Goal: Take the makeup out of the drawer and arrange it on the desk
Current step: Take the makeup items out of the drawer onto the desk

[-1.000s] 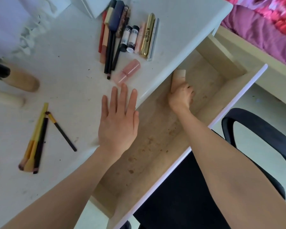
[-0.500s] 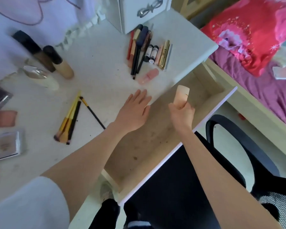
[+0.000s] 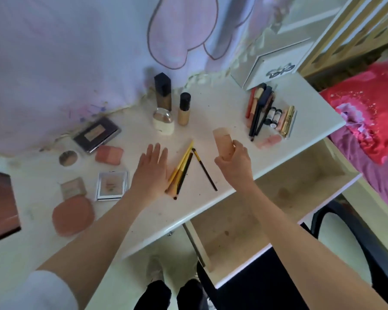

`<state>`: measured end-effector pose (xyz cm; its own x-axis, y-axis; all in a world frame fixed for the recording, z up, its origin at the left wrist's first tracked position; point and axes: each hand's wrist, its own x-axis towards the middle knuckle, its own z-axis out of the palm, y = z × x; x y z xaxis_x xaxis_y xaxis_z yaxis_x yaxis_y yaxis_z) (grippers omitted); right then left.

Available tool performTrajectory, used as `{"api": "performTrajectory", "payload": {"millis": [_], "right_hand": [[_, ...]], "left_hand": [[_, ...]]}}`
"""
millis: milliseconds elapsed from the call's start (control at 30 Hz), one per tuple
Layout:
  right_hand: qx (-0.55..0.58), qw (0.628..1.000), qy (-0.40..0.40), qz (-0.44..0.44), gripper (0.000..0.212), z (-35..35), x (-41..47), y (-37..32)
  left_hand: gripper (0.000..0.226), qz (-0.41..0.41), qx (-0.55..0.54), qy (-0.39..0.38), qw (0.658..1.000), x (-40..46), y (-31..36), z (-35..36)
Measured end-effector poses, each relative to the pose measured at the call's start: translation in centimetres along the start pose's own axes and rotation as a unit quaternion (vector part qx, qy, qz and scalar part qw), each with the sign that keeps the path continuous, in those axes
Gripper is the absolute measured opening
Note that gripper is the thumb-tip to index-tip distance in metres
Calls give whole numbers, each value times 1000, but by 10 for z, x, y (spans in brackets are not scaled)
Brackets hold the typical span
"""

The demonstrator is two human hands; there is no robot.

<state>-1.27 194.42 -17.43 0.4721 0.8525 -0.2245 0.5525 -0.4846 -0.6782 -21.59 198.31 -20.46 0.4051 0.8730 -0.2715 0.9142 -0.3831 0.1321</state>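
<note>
Makeup tube (image 3: 223,143), peach and flat-ended, was held above the desk (image 3: 211,104) in the head view, the only view supplied. The right hand (image 3: 234,161) gripped its lower end with curled fingers, the tube pointing up and away from the person. It hung over bare desk surface between the brushes (image 3: 182,171) and the row of pencils and lipsticks (image 3: 269,110), touching neither. The left hand (image 3: 151,170) lay flat on the desk with fingers straight, holding nothing, just beside the brushes.

Step in hand, as judged: transfer of the tube from the drawer (image 3: 278,198) to a resting place on the desk. The visible part of the drawer floor showed only stains and no further items, so this was probably the last item; the part under the desk edge was hidden. The next move called for lowering the tube onto a free patch, most likely beside the upright foundation bottles (image 3: 184,108) or the right-hand row, and releasing the grip without disturbing the brushes.

Differences from the earlier frames: one second before, the right hand was down inside the drawer, closing on the tube. Half a second before, the tube had been raised above the drawer. At this moment it had crossed the desk edge. The left hand had shifted leftward along the desk and remained flat.
</note>
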Motion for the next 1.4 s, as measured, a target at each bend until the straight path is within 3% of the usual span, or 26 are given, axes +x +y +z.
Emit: {"api": "performTrajectory", "payload": {"millis": [167,467,800,1167,1400], "right_hand": [[-42,999,-6,9,62,23,42,-22],[-120,992,-12,46,64,46,102,-48],[-105,990,-45,-84,37,63,121,-52],[-182,974,-111,-77,56,42,44,-5],[-63,993,-95,-33,48,12,-36,23]], "left_hand": [[57,-19,-12,-42,999,17,-21,8],[65,-40,-56,-17,997,18,-17,26],[65,-40,-75,-56,995,23,-19,34],[66,-54,-80,-89,991,30,-21,33],[56,-49,-99,-57,992,32,-28,27]]}}
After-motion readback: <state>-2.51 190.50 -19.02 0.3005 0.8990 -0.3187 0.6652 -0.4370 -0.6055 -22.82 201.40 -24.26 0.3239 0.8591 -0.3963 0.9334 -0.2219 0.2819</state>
